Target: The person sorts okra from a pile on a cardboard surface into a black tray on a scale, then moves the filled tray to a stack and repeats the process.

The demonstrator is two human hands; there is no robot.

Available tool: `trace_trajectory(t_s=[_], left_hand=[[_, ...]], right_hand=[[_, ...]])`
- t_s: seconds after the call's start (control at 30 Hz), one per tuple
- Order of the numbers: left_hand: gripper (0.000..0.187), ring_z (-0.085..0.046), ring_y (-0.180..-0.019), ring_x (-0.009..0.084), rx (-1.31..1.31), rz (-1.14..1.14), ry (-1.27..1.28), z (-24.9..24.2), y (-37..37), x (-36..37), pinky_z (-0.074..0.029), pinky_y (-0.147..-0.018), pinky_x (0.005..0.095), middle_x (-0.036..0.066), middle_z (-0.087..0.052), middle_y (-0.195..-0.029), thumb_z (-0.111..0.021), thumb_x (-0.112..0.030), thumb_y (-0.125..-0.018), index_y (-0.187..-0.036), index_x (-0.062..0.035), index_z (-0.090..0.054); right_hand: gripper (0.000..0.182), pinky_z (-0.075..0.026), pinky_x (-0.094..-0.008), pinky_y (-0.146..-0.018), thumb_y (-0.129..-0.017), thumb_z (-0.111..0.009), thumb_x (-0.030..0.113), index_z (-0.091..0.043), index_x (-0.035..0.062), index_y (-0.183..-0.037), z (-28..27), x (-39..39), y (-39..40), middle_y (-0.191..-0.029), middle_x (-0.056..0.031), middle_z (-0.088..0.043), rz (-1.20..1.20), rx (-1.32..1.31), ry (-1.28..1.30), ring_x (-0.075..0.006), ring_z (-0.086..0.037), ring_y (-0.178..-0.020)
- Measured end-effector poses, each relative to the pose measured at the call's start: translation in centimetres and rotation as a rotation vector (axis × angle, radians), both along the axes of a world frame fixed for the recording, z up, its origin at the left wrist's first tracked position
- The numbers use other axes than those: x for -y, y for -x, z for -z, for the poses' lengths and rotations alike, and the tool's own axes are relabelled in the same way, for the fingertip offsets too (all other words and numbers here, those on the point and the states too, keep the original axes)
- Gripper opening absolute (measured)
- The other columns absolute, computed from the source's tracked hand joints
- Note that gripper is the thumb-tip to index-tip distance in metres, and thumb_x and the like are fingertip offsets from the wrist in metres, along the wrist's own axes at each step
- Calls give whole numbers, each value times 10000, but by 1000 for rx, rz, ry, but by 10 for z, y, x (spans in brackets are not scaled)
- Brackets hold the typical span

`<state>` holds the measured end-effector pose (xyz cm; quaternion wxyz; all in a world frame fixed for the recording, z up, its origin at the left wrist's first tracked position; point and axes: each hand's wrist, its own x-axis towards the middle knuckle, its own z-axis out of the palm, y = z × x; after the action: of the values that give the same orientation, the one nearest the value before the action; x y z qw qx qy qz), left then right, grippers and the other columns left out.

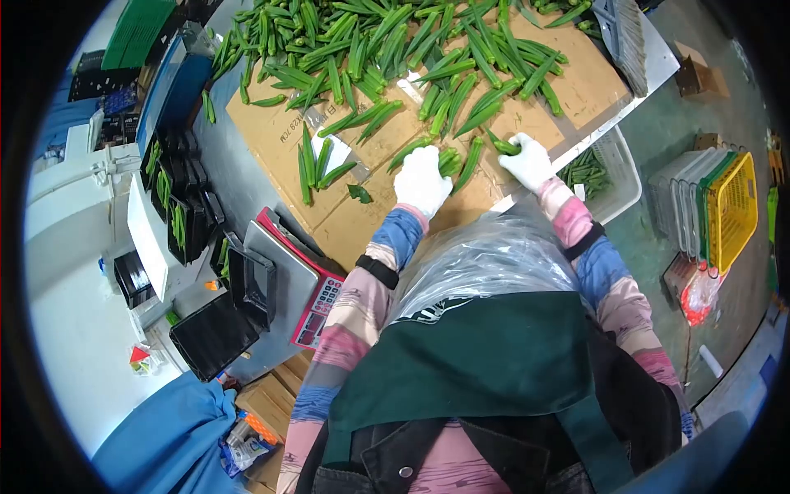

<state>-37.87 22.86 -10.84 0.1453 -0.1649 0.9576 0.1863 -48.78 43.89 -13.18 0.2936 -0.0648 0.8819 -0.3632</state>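
My left hand (422, 183), in a white glove, is closed around several okra pods (449, 161) whose ends show at its right side. One more okra pod (407, 153) lies against its fingertips. To the right, my right hand (528, 164), also gloved, pinches a single okra pod (503, 146) over the cardboard. Between the hands a loose okra pod (468, 164) slants on the sheet. Beyond them spreads a large okra pile (362, 45) on the flattened cardboard (280, 156).
A red scale (317, 309) stands to the left beside black trays (216, 333). At the right are a white crate (621, 177) with okra inside and stacked baskets (735, 212). A brush (623, 41) lies at the table's far right corner.
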Motion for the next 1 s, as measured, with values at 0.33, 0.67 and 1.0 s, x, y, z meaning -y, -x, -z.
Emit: trace_trajectory(t_s=[0.33,0.67,1.0], left_hand=[[376,-640,-999,364,-38,-97,-295,-20,12,-38,-520,-829,447,145,-683,-1015,-726,-302,-777,-1069,-94,-612],[457,-599,-1071,348,-58,-64,-132,0,2,-44,-507,-883,470,144,-617,-1090,-713,-336,-810,-1180,-105,-575],[335,-574,-1081,354,-36,-10,-173,-1,-11,-33,-497,-894,462,135,-600,-1084,-689,-282,-801,-1084,-118,-614]], right_hand=[[320,-467,-262,-620,-825,-784,279,-704,5,-970,-1,-37,62,-792,-27,-687,420,-84,324,-104,-576,-658],[873,-478,-277,-529,-756,-826,411,-502,-123,-1366,64,-21,145,-719,-100,-683,371,-315,-72,-129,-624,-571],[605,-485,-260,-615,-759,-818,300,-645,-58,-1216,44,-31,131,-796,-61,-703,410,-49,268,-91,-613,-641]])
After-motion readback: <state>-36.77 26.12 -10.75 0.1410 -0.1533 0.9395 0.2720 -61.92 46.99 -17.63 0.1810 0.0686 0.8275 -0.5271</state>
